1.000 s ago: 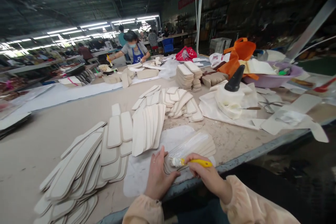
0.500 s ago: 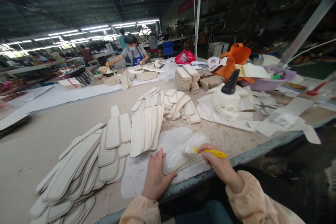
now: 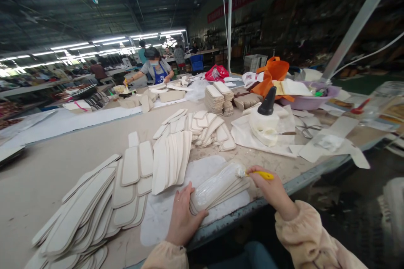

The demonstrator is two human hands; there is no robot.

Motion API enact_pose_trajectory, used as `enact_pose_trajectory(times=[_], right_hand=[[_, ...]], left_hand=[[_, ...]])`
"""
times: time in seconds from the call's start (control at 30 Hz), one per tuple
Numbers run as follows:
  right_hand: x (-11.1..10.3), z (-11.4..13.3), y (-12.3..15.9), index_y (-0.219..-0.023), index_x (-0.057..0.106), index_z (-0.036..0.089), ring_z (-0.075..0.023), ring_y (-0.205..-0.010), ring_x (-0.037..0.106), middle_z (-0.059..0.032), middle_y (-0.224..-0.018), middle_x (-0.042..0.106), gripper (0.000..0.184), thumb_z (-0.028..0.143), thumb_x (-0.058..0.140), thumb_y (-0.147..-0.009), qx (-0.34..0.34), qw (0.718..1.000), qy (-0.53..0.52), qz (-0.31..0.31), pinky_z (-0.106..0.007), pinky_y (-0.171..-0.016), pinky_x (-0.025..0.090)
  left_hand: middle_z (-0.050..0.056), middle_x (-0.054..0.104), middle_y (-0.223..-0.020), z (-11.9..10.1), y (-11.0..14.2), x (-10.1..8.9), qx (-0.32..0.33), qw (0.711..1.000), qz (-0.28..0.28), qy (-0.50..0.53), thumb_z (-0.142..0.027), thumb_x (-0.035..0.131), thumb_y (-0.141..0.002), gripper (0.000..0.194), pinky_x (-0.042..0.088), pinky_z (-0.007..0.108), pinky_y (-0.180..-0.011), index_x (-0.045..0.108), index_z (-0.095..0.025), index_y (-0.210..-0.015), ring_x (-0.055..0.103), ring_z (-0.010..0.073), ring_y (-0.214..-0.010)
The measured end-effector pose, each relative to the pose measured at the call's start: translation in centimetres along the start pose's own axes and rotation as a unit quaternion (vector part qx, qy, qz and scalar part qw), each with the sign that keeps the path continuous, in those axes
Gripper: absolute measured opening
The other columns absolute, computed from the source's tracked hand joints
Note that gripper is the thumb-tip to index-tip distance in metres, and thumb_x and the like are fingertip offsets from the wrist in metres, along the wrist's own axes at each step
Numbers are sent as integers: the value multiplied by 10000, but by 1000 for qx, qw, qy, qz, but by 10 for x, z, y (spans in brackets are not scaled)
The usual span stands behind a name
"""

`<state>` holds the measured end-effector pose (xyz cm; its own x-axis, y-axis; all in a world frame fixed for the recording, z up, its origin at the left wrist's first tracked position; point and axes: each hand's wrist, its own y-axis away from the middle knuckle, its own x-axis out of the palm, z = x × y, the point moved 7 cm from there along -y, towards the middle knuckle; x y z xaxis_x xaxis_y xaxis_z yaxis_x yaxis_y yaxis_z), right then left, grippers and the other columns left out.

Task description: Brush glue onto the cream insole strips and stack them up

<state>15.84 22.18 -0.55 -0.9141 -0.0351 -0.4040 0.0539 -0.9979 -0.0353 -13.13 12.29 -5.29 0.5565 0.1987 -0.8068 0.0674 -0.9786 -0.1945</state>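
Observation:
My right hand (image 3: 267, 185) grips a yellow-handled brush (image 3: 264, 175), its bristles coated in white paste. The bristles touch the far right end of the top piece in a fanned stack of long pale panels (image 3: 217, 185). A wet, shiny white layer covers most of that top piece. At the stack's near left end, my left hand (image 3: 184, 214) lies with thumb and fingers spread, touching the panel edges. Under the stack is a white sheet (image 3: 158, 218). Just left of it, more cream panels (image 3: 172, 162) lean in an overlapping row.
Overlapping cream panels (image 3: 85, 206) spread across the left of the table. Further back stand a white tub with a black cone (image 3: 267, 109), scissors (image 3: 307, 128), neat panel stacks (image 3: 214, 98) and a purple basin (image 3: 311, 101). A co-worker (image 3: 158, 69) works across the table.
The brush has moved right along the top panel to its far end. My left hand stays at the near end. The whole view has shifted slightly.

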Motion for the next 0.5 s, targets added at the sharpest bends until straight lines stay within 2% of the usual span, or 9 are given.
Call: enact_pose_trajectory(times=[0.1, 0.17, 0.23, 0.3, 0.4, 0.43, 0.5], right_hand=[[-6, 3, 2, -845, 647, 206, -203, -745, 619, -21, -768, 665, 224, 353, 484, -806, -55, 998, 27, -34, -301, -721, 465], [1, 7, 7, -871, 653, 217, -219, -820, 636, -33, -855, 689, 221, 356, 489, -817, -84, 994, 67, -27, -319, -789, 466], [17, 15, 14, -902, 659, 229, -229, -843, 642, -38, -892, 696, 214, 348, 497, -829, -110, 989, 96, 18, -337, -811, 466], [36, 26, 25, -909, 661, 232, -232, -844, 641, -42, -897, 694, 204, 343, 503, -842, -137, 983, 76, 91, -343, -809, 472], [54, 37, 39, -860, 665, 235, -221, -764, 626, -33, -803, 673, 197, 360, 513, -847, -137, 973, -17, 185, -324, -731, 493], [54, 35, 39, -854, 667, 238, -212, -699, 611, -27, -737, 652, 200, 375, 523, -838, -117, 974, -46, 186, -315, -669, 496], [46, 23, 32, -865, 671, 241, -195, -571, 556, -11, -614, 586, 217, 415, 558, -801, -63, 984, -90, 141, -300, -533, 469]], left_hand=[[137, 565, -1270, -1, 0, -1, 2, 1000, -2, 3, -344, 698, -664, 851, 196, 606, -1112, 300, -161, -1393, 443, 325, -1266], [141, 561, -1278, -2, 0, -1, 0, 1000, 0, 7, -337, 701, -660, 845, 194, 609, -1112, 312, -157, -1389, 440, 327, -1270], [145, 563, -1280, -2, -1, -2, -6, 1000, 1, 11, -335, 714, -647, 858, 198, 609, -1112, 322, -153, -1388, 440, 329, -1271], [154, 561, -1284, -3, 0, -3, -14, 1000, 3, 13, -337, 739, -622, 890, 203, 607, -1114, 331, -144, -1389, 438, 331, -1273], [175, 541, -1311, -5, 1, -4, -17, 1000, 10, 10, -345, 780, -577, 924, 201, 608, -1121, 369, -124, -1375, 429, 339, -1279], [184, 528, -1325, -6, 2, -4, -16, 1000, 11, 7, -351, 793, -561, 935, 207, 610, -1120, 383, -117, -1369, 424, 346, -1282], [203, 503, -1344, -9, 5, -7, -10, 1000, 3, 3, -360, 812, -534, 948, 246, 611, -1108, 411, -105, -1354, 420, 360, -1280]])
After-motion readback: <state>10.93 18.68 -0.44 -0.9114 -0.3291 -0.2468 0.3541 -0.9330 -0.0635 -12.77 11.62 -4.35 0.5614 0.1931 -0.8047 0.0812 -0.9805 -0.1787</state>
